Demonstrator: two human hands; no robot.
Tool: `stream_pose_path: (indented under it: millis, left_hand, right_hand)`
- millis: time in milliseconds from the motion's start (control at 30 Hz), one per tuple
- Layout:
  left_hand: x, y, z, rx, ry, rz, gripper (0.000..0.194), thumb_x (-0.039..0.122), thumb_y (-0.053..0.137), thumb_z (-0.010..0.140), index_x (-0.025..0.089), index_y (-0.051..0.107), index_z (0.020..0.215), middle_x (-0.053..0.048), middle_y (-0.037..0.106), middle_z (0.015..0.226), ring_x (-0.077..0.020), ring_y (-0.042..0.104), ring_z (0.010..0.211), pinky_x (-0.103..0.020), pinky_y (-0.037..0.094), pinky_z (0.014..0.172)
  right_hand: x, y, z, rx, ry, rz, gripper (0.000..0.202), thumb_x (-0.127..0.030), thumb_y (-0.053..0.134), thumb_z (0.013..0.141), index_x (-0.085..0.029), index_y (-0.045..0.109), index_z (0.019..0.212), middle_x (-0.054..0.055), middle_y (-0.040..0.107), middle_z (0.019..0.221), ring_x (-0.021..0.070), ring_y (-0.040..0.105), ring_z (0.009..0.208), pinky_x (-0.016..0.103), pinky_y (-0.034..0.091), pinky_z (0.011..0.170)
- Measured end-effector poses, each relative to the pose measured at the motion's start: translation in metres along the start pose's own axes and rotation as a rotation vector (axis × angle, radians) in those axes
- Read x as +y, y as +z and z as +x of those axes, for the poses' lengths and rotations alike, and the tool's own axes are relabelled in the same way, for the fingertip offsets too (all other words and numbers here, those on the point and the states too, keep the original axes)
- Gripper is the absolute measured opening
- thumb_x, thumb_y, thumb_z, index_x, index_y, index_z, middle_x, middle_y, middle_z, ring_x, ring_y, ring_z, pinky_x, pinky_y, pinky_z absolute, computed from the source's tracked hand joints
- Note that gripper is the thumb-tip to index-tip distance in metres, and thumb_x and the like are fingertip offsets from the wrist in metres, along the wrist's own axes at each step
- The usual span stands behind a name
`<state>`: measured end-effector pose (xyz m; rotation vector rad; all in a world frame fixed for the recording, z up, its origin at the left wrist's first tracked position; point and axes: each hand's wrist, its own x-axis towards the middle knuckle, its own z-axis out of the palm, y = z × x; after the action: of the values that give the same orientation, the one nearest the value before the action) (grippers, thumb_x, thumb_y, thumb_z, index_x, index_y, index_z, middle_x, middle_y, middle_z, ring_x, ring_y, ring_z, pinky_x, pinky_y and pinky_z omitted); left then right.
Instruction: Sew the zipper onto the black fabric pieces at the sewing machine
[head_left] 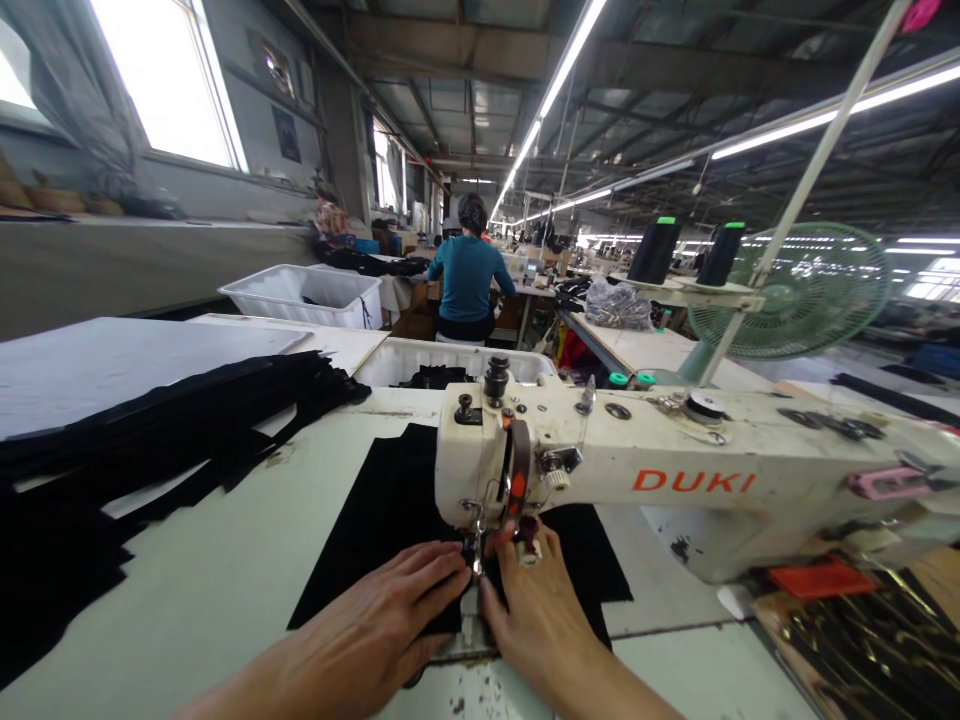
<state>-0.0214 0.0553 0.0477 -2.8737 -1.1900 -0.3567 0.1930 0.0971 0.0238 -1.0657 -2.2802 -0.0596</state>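
A cream sewing machine marked DUKI stands over black fabric, which lies flat on both sides of the needle. Its presser foot is down between my two hands. My left hand rests on the fabric just left of the foot, fingers stretched out and pressed flat. On the other side, my right hand has thumb and forefinger on either side of a bit of the fabric close to the needle. Its other fingertips are partly hidden by the machine's parts.
Stacked black fabric pieces lie at the left. Behind the machine is a white bin with black pieces; another white bin stands farther back. Thread cones, a green fan and a box of dark strips are right. A person sits ahead.
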Motion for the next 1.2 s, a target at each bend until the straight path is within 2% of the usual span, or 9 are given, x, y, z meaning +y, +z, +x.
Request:
stream_pose_path:
  millis: [133,300,533,667,767,867,967,1067,1200]
  left_hand:
    - [0.0,0.001,0.0,-0.005,-0.005,-0.019,0.055,0.012,0.06,0.091,0.016,0.049,0.145,-0.011,0.054,0.146,-0.0287,0.052,0.133,-0.044,0.048,0.107]
    - [-0.003,0.007,-0.002,-0.029,-0.031,-0.084,0.052,0.017,0.058,0.095,0.019,0.048,0.146,-0.011,0.051,0.149,-0.0282,0.047,0.137,-0.045,0.043,0.111]
    - [-0.007,0.012,-0.003,-0.039,-0.052,-0.103,0.051,0.021,0.053,0.098,0.022,0.046,0.149,-0.009,0.048,0.152,-0.0277,0.045,0.139,-0.044,0.041,0.114]
    - [-0.005,0.009,-0.002,-0.05,-0.043,-0.114,0.052,0.018,0.054,0.097,0.022,0.046,0.149,-0.01,0.048,0.151,-0.0285,0.045,0.139,-0.046,0.04,0.113]
    - [-0.004,0.007,-0.001,-0.04,-0.038,-0.124,0.054,0.015,0.055,0.095,0.022,0.047,0.148,-0.01,0.05,0.15,-0.0284,0.046,0.138,-0.047,0.041,0.113]
    - [-0.005,0.008,-0.003,-0.028,-0.043,-0.114,0.053,0.015,0.054,0.096,0.022,0.047,0.148,-0.01,0.05,0.15,-0.0283,0.046,0.138,-0.046,0.041,0.112]
    - [-0.004,0.008,-0.004,-0.049,-0.049,-0.09,0.053,0.017,0.055,0.096,0.021,0.047,0.148,-0.011,0.049,0.151,-0.0297,0.047,0.137,-0.047,0.042,0.111]
    - [-0.001,0.004,-0.002,-0.056,-0.036,-0.074,0.053,0.017,0.058,0.094,0.017,0.049,0.146,-0.013,0.051,0.149,-0.0306,0.049,0.136,-0.047,0.043,0.11]
    - [0.002,-0.002,0.001,-0.022,-0.032,-0.045,0.056,0.011,0.061,0.088,0.014,0.052,0.143,-0.015,0.055,0.145,-0.0309,0.052,0.133,-0.045,0.046,0.109]
  right_hand:
    - [0.004,0.004,0.002,-0.102,-0.047,-0.094,0.043,-0.005,0.059,0.08,-0.013,0.056,0.122,0.015,0.065,0.11,0.0342,0.058,0.101,0.052,0.047,0.088]
    - [0.018,0.01,0.008,-0.172,-0.073,-0.099,0.031,-0.005,0.058,0.087,-0.018,0.062,0.114,0.011,0.067,0.11,0.0302,0.059,0.102,0.046,0.043,0.09]
    - [0.017,0.003,0.015,-0.196,0.055,-0.098,0.011,-0.021,0.066,0.091,-0.018,0.068,0.101,0.009,0.07,0.095,0.0267,0.064,0.091,0.038,0.045,0.08]
    - [0.013,0.009,0.017,-0.178,0.086,-0.093,0.007,-0.017,0.063,0.09,-0.018,0.068,0.094,0.01,0.07,0.093,0.0277,0.064,0.091,0.04,0.045,0.081]
    - [0.015,0.018,0.025,-0.158,0.086,-0.076,0.016,-0.011,0.054,0.093,-0.018,0.069,0.095,0.011,0.07,0.094,0.028,0.064,0.09,0.043,0.046,0.082]
    - [0.021,0.014,0.028,-0.154,0.021,-0.043,0.016,-0.01,0.056,0.091,-0.018,0.068,0.098,0.009,0.071,0.097,0.027,0.064,0.093,0.042,0.048,0.085]
    - [0.026,-0.008,0.018,-0.159,-0.07,-0.014,0.023,-0.013,0.067,0.086,-0.017,0.065,0.109,0.01,0.069,0.106,0.0272,0.062,0.098,0.04,0.051,0.085]
    - [0.028,-0.024,0.002,-0.111,-0.185,-0.01,0.033,-0.014,0.068,0.089,-0.017,0.061,0.121,0.012,0.065,0.118,0.03,0.059,0.108,0.047,0.048,0.095]
    - [0.024,-0.015,-0.008,-0.038,-0.386,0.083,0.027,-0.01,0.056,0.097,-0.021,0.06,0.122,0.005,0.069,0.114,0.0253,0.061,0.109,0.046,0.042,0.105]
